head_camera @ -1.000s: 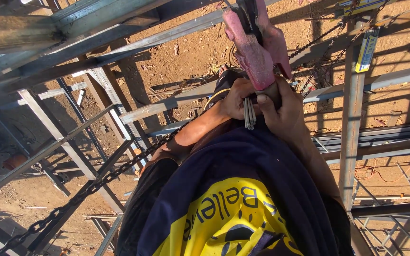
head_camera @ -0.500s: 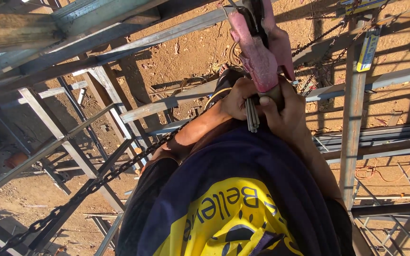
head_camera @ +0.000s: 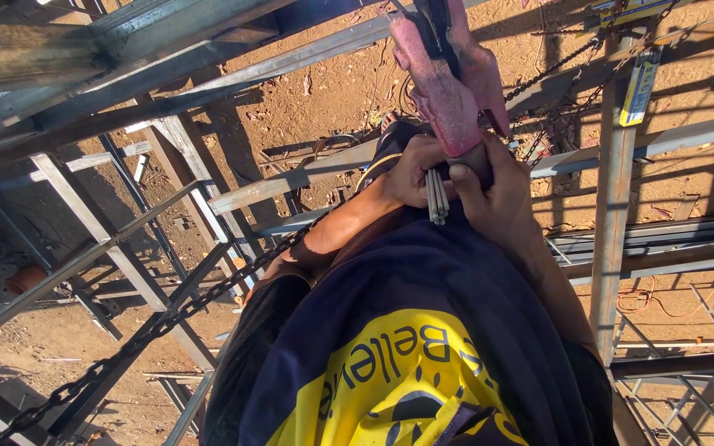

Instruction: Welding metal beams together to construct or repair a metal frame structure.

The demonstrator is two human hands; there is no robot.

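View from high up, looking down past a person's dark blue and yellow shirt (head_camera: 406,363) into a steel frame (head_camera: 126,49) above bare reddish dirt (head_camera: 332,83). Both hands meet just in front of the chest. The left hand (head_camera: 411,169) is closed in a tight grip around a small bundle of thin grey rods (head_camera: 436,196), perhaps three or four; the exact count is hard to tell. The bundle points down toward the shirt. The right hand (head_camera: 497,194) touches the left and is closed around the lower end of a pink padded tool handle (head_camera: 448,91), which rises to the top edge of the view.

Grey steel beams cross below and on both sides, hemming in the hands. One dark chain (head_camera: 167,318) runs diagonally at lower left; another chain (head_camera: 564,74) hangs at upper right. One blue and yellow spirit level (head_camera: 640,87) rests against an upright post (head_camera: 609,248) at right
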